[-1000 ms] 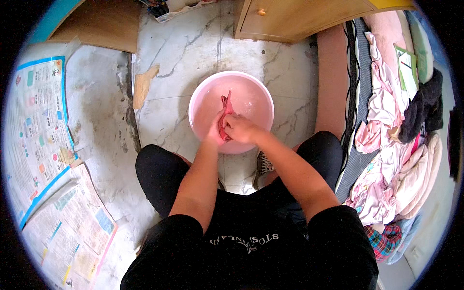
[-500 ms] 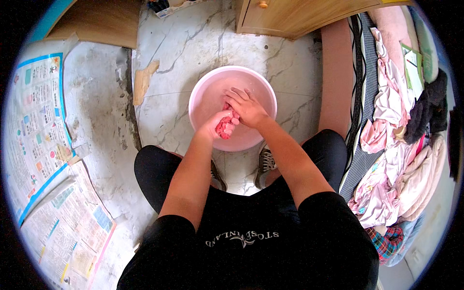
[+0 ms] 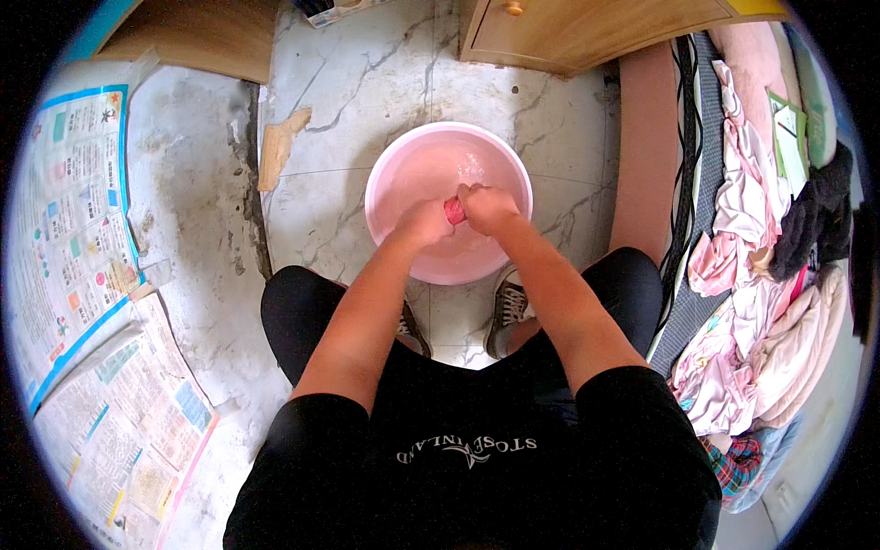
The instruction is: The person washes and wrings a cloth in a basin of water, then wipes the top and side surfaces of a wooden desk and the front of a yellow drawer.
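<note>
Over a round pink basin holding water, both my hands grip a small red cloth. My left hand is closed round one end, and my right hand is closed round the other. Only a short bunched stretch of the cloth shows between the two fists; the rest is hidden by my fingers. Bright glints lie on the water just beyond my right hand. The basin rests on the floor between my feet.
Marbled tiles surround the basin, with a torn tan patch to the left. Posters lie at far left. A wooden cabinet stands ahead. On the right, crumpled pink clothes lie on a bed.
My right hand, earlier spread with fingers stretched over the cloth, has closed round its end. My hands now sit side by side, with the cloth bunched between them.
</note>
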A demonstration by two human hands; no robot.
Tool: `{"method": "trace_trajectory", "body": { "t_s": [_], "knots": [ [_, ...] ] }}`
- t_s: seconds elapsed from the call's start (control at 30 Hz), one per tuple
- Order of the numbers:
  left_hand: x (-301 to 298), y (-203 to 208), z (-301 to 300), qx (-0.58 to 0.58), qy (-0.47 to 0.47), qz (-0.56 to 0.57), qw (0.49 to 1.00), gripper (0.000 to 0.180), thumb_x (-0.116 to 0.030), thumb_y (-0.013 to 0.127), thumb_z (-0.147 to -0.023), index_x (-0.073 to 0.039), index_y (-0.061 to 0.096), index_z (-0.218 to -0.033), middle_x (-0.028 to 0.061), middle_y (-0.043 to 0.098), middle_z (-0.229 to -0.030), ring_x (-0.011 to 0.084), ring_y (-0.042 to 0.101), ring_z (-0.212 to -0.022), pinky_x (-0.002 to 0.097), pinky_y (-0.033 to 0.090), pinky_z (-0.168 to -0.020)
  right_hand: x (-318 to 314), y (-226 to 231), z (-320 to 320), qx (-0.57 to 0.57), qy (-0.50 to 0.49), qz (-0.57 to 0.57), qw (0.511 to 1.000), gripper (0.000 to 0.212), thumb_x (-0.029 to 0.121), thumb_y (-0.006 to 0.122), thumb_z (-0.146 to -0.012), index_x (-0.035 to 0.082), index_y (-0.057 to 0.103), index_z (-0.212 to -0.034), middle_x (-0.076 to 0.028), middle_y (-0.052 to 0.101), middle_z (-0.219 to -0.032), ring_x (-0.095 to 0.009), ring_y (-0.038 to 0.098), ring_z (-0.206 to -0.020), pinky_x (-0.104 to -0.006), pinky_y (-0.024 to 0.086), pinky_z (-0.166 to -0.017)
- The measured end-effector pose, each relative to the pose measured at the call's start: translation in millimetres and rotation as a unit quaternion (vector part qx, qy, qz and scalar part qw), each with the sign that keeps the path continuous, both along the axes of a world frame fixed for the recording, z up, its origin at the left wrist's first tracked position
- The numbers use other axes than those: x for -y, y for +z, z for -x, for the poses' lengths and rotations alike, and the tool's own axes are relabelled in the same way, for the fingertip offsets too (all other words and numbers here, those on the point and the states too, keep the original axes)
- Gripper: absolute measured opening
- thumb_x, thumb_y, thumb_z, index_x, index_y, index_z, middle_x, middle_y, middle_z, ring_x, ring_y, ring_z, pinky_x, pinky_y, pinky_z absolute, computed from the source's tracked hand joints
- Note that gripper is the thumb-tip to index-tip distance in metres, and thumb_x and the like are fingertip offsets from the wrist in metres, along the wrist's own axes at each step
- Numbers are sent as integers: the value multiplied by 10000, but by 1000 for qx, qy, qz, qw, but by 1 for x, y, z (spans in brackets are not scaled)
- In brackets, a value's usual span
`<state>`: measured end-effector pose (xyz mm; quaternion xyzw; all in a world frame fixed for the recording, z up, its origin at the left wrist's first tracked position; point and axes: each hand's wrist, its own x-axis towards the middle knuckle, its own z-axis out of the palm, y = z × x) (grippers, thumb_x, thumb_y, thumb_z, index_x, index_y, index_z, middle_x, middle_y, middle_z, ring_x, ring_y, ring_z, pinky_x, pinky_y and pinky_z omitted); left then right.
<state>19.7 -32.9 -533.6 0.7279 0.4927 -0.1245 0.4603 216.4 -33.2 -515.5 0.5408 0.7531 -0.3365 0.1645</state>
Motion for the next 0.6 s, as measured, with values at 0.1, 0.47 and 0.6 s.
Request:
{"method": "trace_trajectory", "body": {
  "t_s": [0.1,0.47,0.6],
  "knots": [
    [7,-15,1,-28,9,-135,990,299,-222,678,-955,-51,690,-1199,245,779,-1007,374,788,-985,559,608,-793,11,-13,15,-34,-73,23,996,310,166,676,-910,28,720,-1183,-215,778,-1031,-394,777,-989,-494,614,-890],
    [14,13,6,30,28,-191,981,241,-158,734,-899,-82,698,-1124,175,778,-985,363,775,-894,494,619,-793,5,-21,1,-86,-163,207,961,380,248,802,-791,27,755,-1096,-232,776,-1087,-382,765,-1028,-512,606,-914],
    [-1,7,9,93,224,212,947,289,-137,747,-908,-109,654,-1181,61,697,-809,208,693,-624,383,540,-522,16,-7,-8,-72,-18,-137,988,656,225,831,-836,59,581,-1418,-185,617,-1463,-399,638,-1306,-507,562,-1055]
  ]
}}
